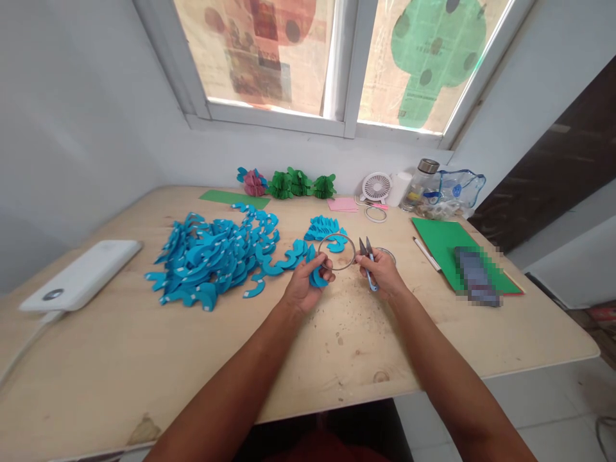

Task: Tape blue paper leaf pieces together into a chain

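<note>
Between my hands a thin ring (337, 269) is held up above the table. My left hand (308, 282) pinches the ring's left side and has a blue curved paper piece (317, 276) at its fingers. Small scissors (369, 263) with blue handles, blades pointing up, are in my right hand (382, 273), whose fingertips are at the ring's right side. To the left lies a big heap of blue curved paper pieces (206, 256), with a trail of them running toward my left hand. A smaller blue stack (323, 227) sits just beyond the ring.
A white power bank (81, 274) with a cable lies at the left. Green sheets (437, 244), a pen (427, 253) and a blurred phone (476, 276) are at the right. Along the wall stand green paper figures (298, 182), a small fan (376, 187) and a bottle (421, 183).
</note>
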